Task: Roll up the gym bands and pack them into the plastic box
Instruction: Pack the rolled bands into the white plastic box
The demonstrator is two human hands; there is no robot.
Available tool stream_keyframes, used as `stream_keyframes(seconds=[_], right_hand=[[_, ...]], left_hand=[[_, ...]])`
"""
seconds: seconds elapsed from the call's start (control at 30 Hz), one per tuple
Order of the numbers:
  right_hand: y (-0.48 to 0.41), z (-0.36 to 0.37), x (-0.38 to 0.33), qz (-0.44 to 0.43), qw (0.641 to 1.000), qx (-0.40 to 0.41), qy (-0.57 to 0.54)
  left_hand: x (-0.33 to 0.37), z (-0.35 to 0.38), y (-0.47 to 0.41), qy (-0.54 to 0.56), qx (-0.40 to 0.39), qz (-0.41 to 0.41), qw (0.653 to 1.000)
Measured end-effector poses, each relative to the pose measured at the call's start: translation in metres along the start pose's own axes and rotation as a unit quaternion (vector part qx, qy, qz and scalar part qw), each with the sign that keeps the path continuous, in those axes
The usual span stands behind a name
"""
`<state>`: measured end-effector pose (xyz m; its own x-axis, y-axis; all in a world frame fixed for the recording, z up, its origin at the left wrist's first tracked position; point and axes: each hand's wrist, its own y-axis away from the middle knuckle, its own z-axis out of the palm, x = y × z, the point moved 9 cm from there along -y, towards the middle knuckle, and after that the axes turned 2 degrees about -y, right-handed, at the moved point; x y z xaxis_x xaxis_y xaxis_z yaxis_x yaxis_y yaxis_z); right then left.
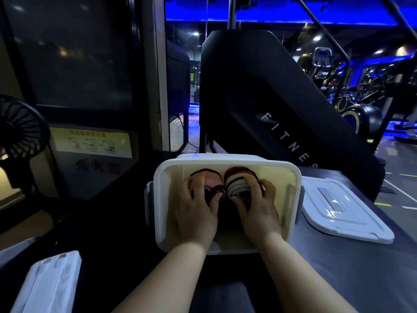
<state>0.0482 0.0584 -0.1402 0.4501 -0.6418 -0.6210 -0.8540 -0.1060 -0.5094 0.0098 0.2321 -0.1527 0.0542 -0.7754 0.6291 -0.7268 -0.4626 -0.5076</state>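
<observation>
A white plastic box (291,177) stands open on the dark table in front of me. Inside it lie two rolled gym bands side by side: a pink and black roll (211,179) on the left and a red, white and black roll (237,180) on the right. Both my hands reach down into the box. My left hand (198,211) curls its fingers over the pink roll. My right hand (259,206) grips the striped roll from the right side. The lower parts of both rolls are hidden by my fingers.
The box's white lid (343,211) lies flat on the table to the right. A white plastic item (49,283) sits at the near left. A black fan (20,132) stands at the far left. A black fitness machine (282,109) rises behind the box.
</observation>
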Motion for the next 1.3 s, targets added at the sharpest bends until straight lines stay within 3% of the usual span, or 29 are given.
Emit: stream_keyframes(seconds=[0.37,0.57,0.73,0.87,1.0,1.1,1.17,1.3], right_hand=[[-0.005,0.007,-0.003,-0.008,0.998,-0.031,0.052],[0.001,0.001,-0.011,0.022,0.993,-0.062,0.097],[0.020,-0.023,-0.036,-0.031,0.992,-0.032,0.121],[0.044,-0.070,-0.041,-0.128,0.980,0.122,0.088],[0.057,-0.105,-0.008,-0.064,0.976,0.208,0.028],[0.052,-0.102,0.019,0.051,0.985,0.164,-0.003],[0.050,-0.093,0.024,0.082,0.988,0.118,-0.047],[0.044,-0.085,0.021,0.107,0.981,0.077,-0.139]], left_hand=[[0.001,0.005,0.003,-0.031,-0.035,-0.004,0.999],[0.001,0.002,0.007,-0.008,-0.096,-0.019,0.995],[0.002,-0.013,0.015,-0.025,-0.125,-0.061,0.990],[0.009,-0.041,0.035,-0.049,-0.066,-0.013,0.997],[0.017,-0.081,0.054,0.072,0.074,0.081,0.991],[0.004,-0.111,0.061,0.144,0.162,0.089,0.972],[-0.010,-0.126,0.062,0.143,0.222,0.066,0.962],[-0.040,-0.118,0.051,0.137,0.211,-0.027,0.967]])
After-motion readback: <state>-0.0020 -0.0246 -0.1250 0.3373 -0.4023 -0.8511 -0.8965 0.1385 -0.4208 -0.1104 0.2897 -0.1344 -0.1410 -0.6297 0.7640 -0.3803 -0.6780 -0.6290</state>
